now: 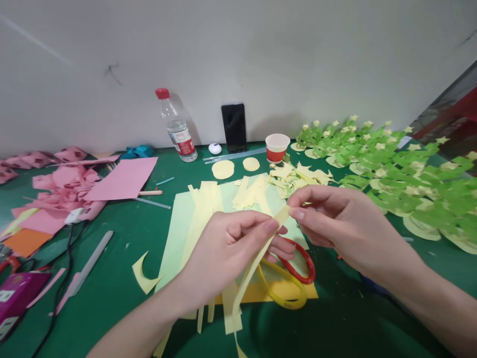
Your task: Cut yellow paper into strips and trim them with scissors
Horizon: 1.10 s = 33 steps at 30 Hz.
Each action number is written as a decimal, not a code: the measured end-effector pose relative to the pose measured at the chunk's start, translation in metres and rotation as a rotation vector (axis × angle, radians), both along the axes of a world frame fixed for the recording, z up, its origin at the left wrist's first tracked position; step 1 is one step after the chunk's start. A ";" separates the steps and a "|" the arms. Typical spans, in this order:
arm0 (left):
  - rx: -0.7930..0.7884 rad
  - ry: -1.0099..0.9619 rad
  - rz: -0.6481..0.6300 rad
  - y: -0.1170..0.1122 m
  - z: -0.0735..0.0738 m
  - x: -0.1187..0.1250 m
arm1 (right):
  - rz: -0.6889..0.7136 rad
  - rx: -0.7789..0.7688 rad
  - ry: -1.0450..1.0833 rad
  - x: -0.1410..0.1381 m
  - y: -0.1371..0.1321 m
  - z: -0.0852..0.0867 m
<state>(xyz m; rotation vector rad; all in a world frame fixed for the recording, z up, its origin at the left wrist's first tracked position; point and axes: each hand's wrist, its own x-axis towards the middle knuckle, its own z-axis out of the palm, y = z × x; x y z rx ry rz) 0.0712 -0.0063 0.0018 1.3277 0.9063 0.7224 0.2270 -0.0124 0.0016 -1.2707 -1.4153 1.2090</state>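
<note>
A long pale yellow paper strip [250, 272] runs between my two hands and dangles toward the front of the table. My left hand [238, 236] pinches it between thumb and forefinger. At its upper end, my right hand [331, 214] grips the strip's tip with thumb and fingertips. Scissors [285, 299] with one red and one yellow handle loop show just below my left fingers; their blades are hidden. Beneath the hands, more pale yellow strips [203, 204] lie on light green paper sheets [175, 219].
Rows of green paper trees [387, 164] with star tops fill the right side. Behind stand a water bottle [179, 132], a phone [234, 128] and a paper cup [277, 147]. Yellow scraps [298, 176] lie beyond my right hand. Pink paper [122, 179] and a glue stick [91, 263] are leftward.
</note>
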 end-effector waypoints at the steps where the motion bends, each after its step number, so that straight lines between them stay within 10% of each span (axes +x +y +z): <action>1: 0.008 -0.005 -0.001 0.000 0.000 0.000 | -0.001 0.001 -0.002 0.000 0.000 0.000; 14: -0.001 0.009 0.014 -0.003 0.000 -0.001 | -0.075 -0.043 0.047 0.012 0.002 0.000; 33: 0.356 0.377 -0.197 -0.010 0.001 -0.013 | 0.318 -0.305 -0.178 0.018 0.004 0.005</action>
